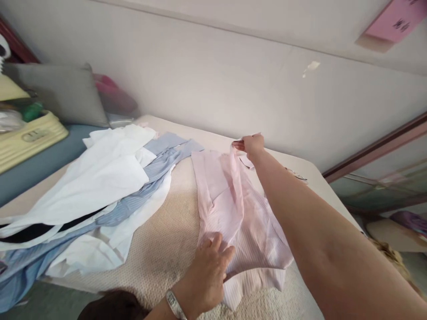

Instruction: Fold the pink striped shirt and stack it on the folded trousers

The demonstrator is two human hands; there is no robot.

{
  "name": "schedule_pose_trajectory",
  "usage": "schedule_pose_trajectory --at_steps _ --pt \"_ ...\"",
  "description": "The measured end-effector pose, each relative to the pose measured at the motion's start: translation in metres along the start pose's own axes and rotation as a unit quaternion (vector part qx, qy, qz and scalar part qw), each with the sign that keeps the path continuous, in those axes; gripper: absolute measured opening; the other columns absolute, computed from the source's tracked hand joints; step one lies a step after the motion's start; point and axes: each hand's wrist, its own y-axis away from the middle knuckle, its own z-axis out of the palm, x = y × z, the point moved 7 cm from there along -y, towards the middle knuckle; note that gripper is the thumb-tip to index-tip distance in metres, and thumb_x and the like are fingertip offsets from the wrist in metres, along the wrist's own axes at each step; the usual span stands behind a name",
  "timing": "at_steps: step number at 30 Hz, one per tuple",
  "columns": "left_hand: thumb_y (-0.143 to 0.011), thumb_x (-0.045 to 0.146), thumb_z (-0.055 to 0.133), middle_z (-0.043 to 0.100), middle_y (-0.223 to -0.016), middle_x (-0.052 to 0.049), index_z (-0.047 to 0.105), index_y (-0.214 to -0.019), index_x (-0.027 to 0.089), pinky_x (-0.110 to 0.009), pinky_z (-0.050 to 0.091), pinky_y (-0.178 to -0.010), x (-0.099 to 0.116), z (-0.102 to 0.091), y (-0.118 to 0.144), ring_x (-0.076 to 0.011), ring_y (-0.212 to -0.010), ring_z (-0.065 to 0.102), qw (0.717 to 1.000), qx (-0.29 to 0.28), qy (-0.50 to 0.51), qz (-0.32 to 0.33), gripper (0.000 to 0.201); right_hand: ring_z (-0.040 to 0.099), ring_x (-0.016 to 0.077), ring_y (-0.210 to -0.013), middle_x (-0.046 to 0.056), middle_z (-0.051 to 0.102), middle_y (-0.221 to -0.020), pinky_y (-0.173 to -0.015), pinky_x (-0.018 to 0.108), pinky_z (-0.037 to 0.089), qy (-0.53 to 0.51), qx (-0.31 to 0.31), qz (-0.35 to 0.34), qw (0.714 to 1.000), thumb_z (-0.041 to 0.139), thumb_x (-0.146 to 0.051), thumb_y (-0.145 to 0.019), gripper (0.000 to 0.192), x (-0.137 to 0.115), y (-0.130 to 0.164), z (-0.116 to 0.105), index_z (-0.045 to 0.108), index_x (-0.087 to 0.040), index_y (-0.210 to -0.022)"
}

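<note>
Head view, only one camera.

Right hand (252, 145): arm stretched far forward across the table, forearm filling the lower right of the shot. Fingers pinched shut on the far edge of the pink shirt (233, 209), lifting that edge slightly off the surface. Red nail polish visible on the fingertips.

Left hand (208, 275): near the bottom centre, palm down, fingers spread and lightly curled over the near end of the pink shirt. Looks like it presses and bunches the fabric rather than a full grip; thumb side hidden under the cloth. Silver watch (174, 304) on the wrist.

Writing: pink paper sign (395, 20) on the wall top right has dark characters, too blurred to read. No labels readable on the garments.

Pink shirt: pale pink, fine stripe or rib texture, wrinkled, lies lengthwise on the cream textured table cover (167, 240), stretched between the two hands. A fold ridge runs down its middle; small dark-edged tag or trim near the right hand, cannot tell which.

Just left of it: a loose pile with a white garment (106, 178) on top and a blue striped shirt (143, 195) under it, draped over the table's left edge. Pile and pink shirt are near, not touching.

Back left: grey cushion (56, 91), cream ribbed plastic case (30, 135).
</note>
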Motion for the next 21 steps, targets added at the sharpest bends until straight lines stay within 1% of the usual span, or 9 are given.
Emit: schedule_pose_trajectory --at_steps 2,4,7,10,12,14,16,19,21 --pt "-0.08 0.012 0.059 0.035 -0.151 -0.013 0.05 -0.139 0.029 -0.054 0.041 -0.107 -0.001 0.002 0.0 -0.0357 -0.128 0.043 1.0 -0.012 0.006 0.005 0.063 0.07 0.0182 -0.058 0.005 0.067 -0.071 -0.054 0.029 0.06 0.008 -0.006 -0.007 1.0 0.053 -0.008 -0.09 0.037 0.0 -0.004 0.023 0.043 -0.012 -0.126" --pt "-0.078 0.014 0.061 0.036 -0.15 -0.013 0.054 -0.134 0.029 -0.057 0.043 -0.102 -0.003 0.004 0.0 -0.0371 -0.124 0.046 1.0 -0.025 0.012 -0.004 0.058 0.07 0.0192 -0.058 0.005 0.067 -0.071 -0.054 0.03 0.06 0.018 -0.02 -0.007 1.0 0.053 -0.009 -0.091 0.036 0.005 -0.006 0.046 0.043 -0.011 -0.126" --pt "-0.075 0.016 0.062 0.041 -0.142 -0.012 0.059 -0.122 0.027 -0.055 0.047 -0.096 -0.004 0.001 0.0 -0.0349 -0.116 0.05 0.999 -0.023 0.022 -0.015 0.048 0.07 0.0197 -0.058 0.007 0.068 -0.069 -0.057 0.033 0.061 0.034 -0.063 -0.004 0.997 0.053 -0.007 -0.091 0.026 0.019 -0.003 0.078 0.05 -0.009 -0.116" --pt "-0.075 0.018 0.061 0.045 -0.137 -0.012 0.06 -0.118 0.025 -0.053 0.048 -0.093 -0.003 -0.003 0.001 -0.0334 -0.111 0.051 0.999 -0.014 0.029 -0.014 0.044 0.07 0.0195 -0.058 0.006 0.068 -0.068 -0.06 0.035 0.062 0.051 -0.103 -0.005 0.993 0.054 -0.005 -0.088 0.018 0.034 0.006 0.1 0.056 -0.011 -0.105" --pt "-0.074 0.018 0.062 0.046 -0.136 -0.013 0.06 -0.118 0.024 -0.053 0.048 -0.092 -0.003 -0.004 0.001 -0.0334 -0.111 0.051 0.999 -0.011 0.031 -0.014 0.044 0.07 0.0195 -0.057 0.005 0.067 -0.068 -0.061 0.036 0.062 0.06 -0.112 -0.009 0.992 0.055 -0.004 -0.086 0.017 0.038 0.012 0.106 0.057 -0.012 -0.101" --pt "-0.073 0.018 0.062 0.045 -0.137 -0.013 0.06 -0.117 0.023 -0.053 0.048 -0.092 -0.003 -0.005 0.0 -0.0339 -0.112 0.051 0.999 -0.011 0.035 -0.014 0.043 0.07 0.0195 -0.057 0.004 0.066 -0.067 -0.061 0.035 0.063 0.065 -0.108 -0.017 0.992 0.054 -0.004 -0.086 0.018 0.037 0.015 0.108 0.057 -0.012 -0.101" --pt "-0.073 0.019 0.062 0.045 -0.138 -0.014 0.06 -0.116 0.023 -0.054 0.048 -0.093 -0.003 -0.004 0.001 -0.0349 -0.113 0.051 0.999 -0.016 0.037 -0.013 0.043 0.07 0.0193 -0.058 0.003 0.065 -0.068 -0.061 0.033 0.062 0.066 -0.092 -0.03 0.993 0.053 -0.005 -0.086 0.022 0.029 0.015 0.108 0.055 -0.012 -0.106" --pt "-0.073 0.019 0.063 0.043 -0.142 -0.014 0.06 -0.117 0.022 -0.055 0.048 -0.095 -0.004 -0.002 0.001 -0.0364 -0.115 0.051 0.999 -0.021 0.037 -0.011 0.044 0.069 0.0181 -0.058 0.002 0.065 -0.071 -0.059 0.03 0.061 0.066 -0.064 -0.054 0.994 0.052 -0.006 -0.088 0.034 0.015 0.012 0.108 0.048 -0.013 -0.12" --pt "-0.072 0.018 0.064 0.041 -0.146 -0.015 0.06 -0.119 0.021 -0.056 0.048 -0.096 -0.006 0.001 -0.001 -0.0373 -0.118 0.05 0.999 -0.021 0.042 -0.012 0.047 0.069 0.0171 -0.059 0.002 0.063 -0.074 -0.058 0.027 0.059 0.071 -0.055 -0.063 0.994 0.052 -0.008 -0.089 0.038 0.01 0.009 0.11 0.044 -0.014 -0.126"
